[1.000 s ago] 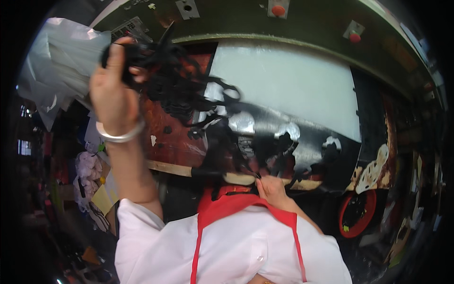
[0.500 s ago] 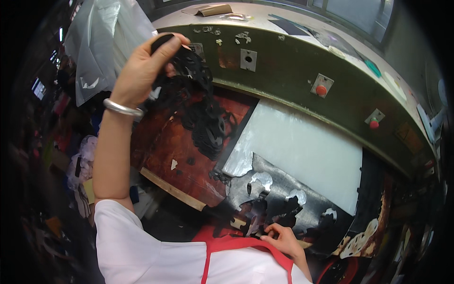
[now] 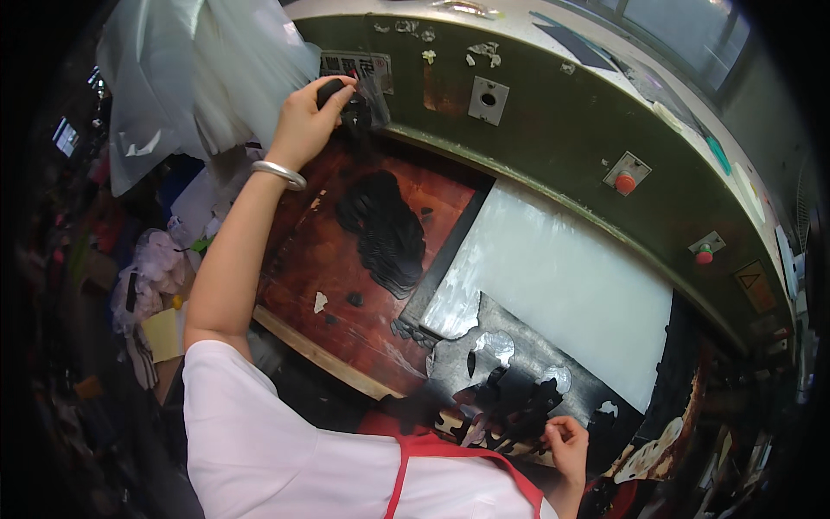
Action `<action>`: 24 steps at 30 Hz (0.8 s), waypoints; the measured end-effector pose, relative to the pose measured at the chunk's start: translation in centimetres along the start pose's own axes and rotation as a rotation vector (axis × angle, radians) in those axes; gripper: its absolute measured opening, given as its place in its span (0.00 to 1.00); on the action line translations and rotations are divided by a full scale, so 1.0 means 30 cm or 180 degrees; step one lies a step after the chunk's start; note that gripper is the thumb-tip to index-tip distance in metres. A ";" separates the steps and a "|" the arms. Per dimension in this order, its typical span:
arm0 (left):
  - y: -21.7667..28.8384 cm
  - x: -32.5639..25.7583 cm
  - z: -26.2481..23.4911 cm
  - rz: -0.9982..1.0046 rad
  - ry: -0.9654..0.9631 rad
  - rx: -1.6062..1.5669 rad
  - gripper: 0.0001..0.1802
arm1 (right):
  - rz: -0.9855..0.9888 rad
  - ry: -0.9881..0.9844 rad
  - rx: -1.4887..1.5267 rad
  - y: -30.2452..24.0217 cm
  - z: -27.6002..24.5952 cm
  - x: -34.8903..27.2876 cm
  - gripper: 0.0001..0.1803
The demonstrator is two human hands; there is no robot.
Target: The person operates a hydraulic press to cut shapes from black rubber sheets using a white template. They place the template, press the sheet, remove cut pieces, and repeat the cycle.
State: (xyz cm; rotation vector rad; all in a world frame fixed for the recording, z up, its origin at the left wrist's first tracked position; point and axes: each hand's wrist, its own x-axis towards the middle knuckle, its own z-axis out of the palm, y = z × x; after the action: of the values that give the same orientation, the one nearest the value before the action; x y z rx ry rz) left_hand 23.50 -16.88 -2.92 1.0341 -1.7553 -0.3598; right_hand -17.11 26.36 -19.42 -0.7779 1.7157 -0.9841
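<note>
My left hand (image 3: 303, 125), with a silver bangle at its wrist, reaches to the far left of the bench and is closed on black cut-out scrap (image 3: 356, 111). The scrap's lower part is blurred. Nearer than that hand, a stack of thin black cut pieces (image 3: 380, 229) lies on the reddish-brown board (image 3: 285, 251). My right hand (image 3: 567, 445) is low in front of my body, fingers curled together beside a black sheet (image 3: 584, 376) with ragged cut-outs. Whether anything is between those fingers is hidden.
A white cutting pad (image 3: 562, 268) lies right of the board, partly under the black sheet. Behind rises a green machine beam (image 3: 536, 112) with red buttons (image 3: 625, 182). Clear plastic bags (image 3: 199, 78) hang at far left. A wooden strip (image 3: 324, 355) edges the board.
My left hand has moved right with the black scrap, which no longer hangs over the stack of pieces. My right hand has shifted right along the black sheet. The view has turned slightly.
</note>
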 end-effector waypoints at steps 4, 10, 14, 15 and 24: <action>-0.114 -0.207 0.207 0.1431 -0.0016 0.0953 0.09 | 0.0137 0.0465 -0.0041 0.017 -0.050 -0.004 0.05; -0.167 -0.668 0.452 0.1252 -0.1269 0.1586 0.17 | -0.0185 0.1492 -0.0628 0.157 -0.228 -0.028 0.05; -0.070 -0.794 0.417 0.1068 -0.0953 0.1434 0.19 | -0.0046 0.2750 -0.1653 0.321 -0.444 -0.081 0.09; -0.031 -0.831 0.404 0.0877 -0.1057 0.1365 0.20 | 0.0050 0.3055 -0.2076 0.371 -0.482 -0.093 0.10; 0.248 -1.207 0.451 -0.1806 -0.1332 -0.0466 0.16 | 0.0015 0.3644 -0.0779 0.565 -0.497 0.022 0.23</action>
State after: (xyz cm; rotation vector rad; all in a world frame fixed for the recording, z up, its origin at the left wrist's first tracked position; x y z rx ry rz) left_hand 12.08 12.72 -26.22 1.4137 -1.7288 -1.1099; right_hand -32.39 37.61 -31.69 -0.3248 2.8426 -1.3528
